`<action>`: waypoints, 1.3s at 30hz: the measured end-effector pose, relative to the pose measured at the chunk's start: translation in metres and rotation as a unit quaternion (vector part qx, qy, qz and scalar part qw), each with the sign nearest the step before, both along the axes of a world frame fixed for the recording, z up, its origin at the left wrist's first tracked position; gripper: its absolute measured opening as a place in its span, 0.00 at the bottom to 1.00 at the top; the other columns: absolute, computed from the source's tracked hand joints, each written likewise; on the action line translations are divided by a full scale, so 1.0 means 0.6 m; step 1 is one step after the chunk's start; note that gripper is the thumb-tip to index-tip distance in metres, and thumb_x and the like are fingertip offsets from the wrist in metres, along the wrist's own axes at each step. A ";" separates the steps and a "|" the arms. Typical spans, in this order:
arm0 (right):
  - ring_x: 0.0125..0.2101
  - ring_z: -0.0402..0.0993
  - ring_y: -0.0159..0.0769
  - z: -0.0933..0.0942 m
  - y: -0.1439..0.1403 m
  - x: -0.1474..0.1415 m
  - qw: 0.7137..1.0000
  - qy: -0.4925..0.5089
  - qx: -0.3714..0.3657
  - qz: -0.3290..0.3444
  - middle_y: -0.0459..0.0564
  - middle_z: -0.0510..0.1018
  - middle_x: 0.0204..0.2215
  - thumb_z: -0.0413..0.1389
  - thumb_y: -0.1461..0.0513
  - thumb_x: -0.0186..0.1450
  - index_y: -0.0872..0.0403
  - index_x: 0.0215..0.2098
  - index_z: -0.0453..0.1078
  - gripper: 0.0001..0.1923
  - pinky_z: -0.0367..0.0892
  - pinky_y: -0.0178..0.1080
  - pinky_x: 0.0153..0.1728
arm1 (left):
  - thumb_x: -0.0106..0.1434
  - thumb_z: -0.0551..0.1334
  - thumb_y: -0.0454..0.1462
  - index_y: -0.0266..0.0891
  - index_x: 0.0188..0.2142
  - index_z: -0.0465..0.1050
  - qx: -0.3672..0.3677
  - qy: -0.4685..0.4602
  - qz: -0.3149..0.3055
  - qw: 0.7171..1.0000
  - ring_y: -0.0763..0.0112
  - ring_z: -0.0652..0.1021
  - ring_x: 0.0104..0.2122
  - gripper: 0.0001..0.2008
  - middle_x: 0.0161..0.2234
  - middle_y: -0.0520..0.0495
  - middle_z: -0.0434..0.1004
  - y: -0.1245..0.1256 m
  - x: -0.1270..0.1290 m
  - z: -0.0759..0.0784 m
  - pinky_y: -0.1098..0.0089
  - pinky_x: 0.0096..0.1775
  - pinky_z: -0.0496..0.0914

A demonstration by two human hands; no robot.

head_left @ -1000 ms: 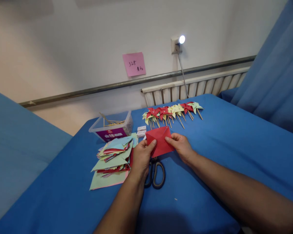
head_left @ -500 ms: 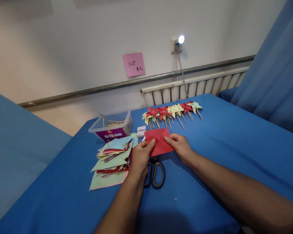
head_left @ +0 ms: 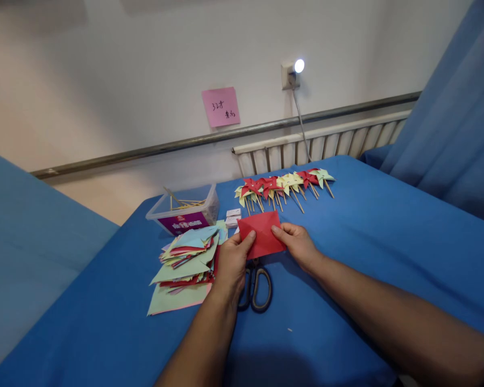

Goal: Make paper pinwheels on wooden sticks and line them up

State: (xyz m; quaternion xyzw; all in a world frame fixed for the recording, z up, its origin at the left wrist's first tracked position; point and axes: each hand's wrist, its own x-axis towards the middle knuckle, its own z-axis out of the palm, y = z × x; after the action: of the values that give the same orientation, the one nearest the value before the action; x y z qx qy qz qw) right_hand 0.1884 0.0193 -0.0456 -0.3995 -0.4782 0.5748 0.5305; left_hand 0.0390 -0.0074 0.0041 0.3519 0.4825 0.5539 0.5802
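A square of red paper [head_left: 263, 235] with faint crease lines is held up between my two hands. My left hand [head_left: 234, 258] pinches its left side, thumb on top; my right hand [head_left: 298, 244] grips the right edge the same way. Beneath the paper lie scissors [head_left: 262, 293], their black handles showing and the blades hidden. Left of my left hand is a pile of coloured paper sheets [head_left: 187, 269] in green, red, yellow and blue. Finished paper pinwheels [head_left: 286, 185] on sticks lie in a row beyond my hands.
A clear plastic box [head_left: 212, 207] of thin sticks stands at the back left, beside small white boxes [head_left: 233, 217]. Blue cloth [head_left: 347, 252] covers the table. Behind it are a radiator [head_left: 339, 140], a metal rail [head_left: 165, 146] and a socket with a cable [head_left: 289, 76].
The red paper has shifted very slightly to the left in my hands. Both hands keep their hold, and everything else stays in place.
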 end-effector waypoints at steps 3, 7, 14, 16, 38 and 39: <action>0.23 0.64 0.32 -0.002 0.002 0.000 1.000 0.002 0.006 -0.013 0.44 0.72 0.20 0.59 0.44 0.56 0.53 0.24 0.69 0.21 0.60 0.35 0.25 | 0.46 0.73 0.43 0.33 0.37 0.79 0.004 0.001 0.006 1.000 0.63 0.81 0.27 0.20 0.31 0.42 0.83 0.000 0.001 0.002 0.64 0.36 0.74; 0.21 0.62 0.30 -0.003 0.004 -0.001 1.000 0.028 0.004 -0.011 0.42 0.71 0.20 0.60 0.46 0.57 0.53 0.24 0.67 0.20 0.58 0.34 0.24 | 0.47 0.73 0.43 0.32 0.37 0.78 0.000 0.006 -0.002 1.000 0.64 0.80 0.27 0.21 0.31 0.41 0.83 0.000 0.000 0.003 0.66 0.35 0.74; 0.22 0.67 0.30 0.003 0.005 -0.002 0.996 0.084 -0.012 -0.033 0.42 0.74 0.21 0.64 0.49 0.53 0.53 0.26 0.69 0.18 0.62 0.34 0.26 | 0.48 0.73 0.42 0.31 0.38 0.78 0.003 -0.009 -0.017 1.000 0.65 0.80 0.27 0.20 0.32 0.40 0.83 -0.001 0.000 0.002 0.67 0.35 0.73; 0.23 0.69 0.31 0.006 0.005 -0.003 0.994 0.098 -0.013 -0.044 0.43 0.76 0.23 0.65 0.49 0.52 0.53 0.27 0.70 0.17 0.64 0.35 0.28 | 0.49 0.73 0.41 0.31 0.40 0.78 0.002 -0.016 -0.035 0.999 0.66 0.80 0.28 0.21 0.33 0.40 0.83 -0.002 0.002 0.000 0.67 0.36 0.73; 0.21 0.66 0.28 0.022 0.013 0.026 0.997 -0.007 0.026 0.070 0.41 0.73 0.21 0.67 0.51 0.51 0.54 0.27 0.69 0.17 0.60 0.34 0.25 | 0.46 0.74 0.41 0.32 0.38 0.78 -0.047 0.042 -0.089 0.994 0.67 0.80 0.27 0.21 0.33 0.40 0.82 -0.006 0.000 -0.002 0.70 0.32 0.73; 0.22 0.66 0.29 0.022 0.013 0.025 0.997 0.020 0.014 0.067 0.41 0.73 0.21 0.67 0.51 0.51 0.54 0.28 0.69 0.17 0.61 0.34 0.25 | 0.46 0.74 0.41 0.32 0.38 0.78 -0.043 0.040 -0.070 0.996 0.67 0.80 0.27 0.21 0.33 0.40 0.83 -0.005 0.000 -0.001 0.69 0.33 0.73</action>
State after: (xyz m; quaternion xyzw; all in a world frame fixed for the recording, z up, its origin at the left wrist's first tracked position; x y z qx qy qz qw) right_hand 0.2033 0.0272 -0.0327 -0.3475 -0.5016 0.6100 0.5056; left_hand 0.0393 -0.0101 0.0035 0.3817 0.5031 0.4757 0.6123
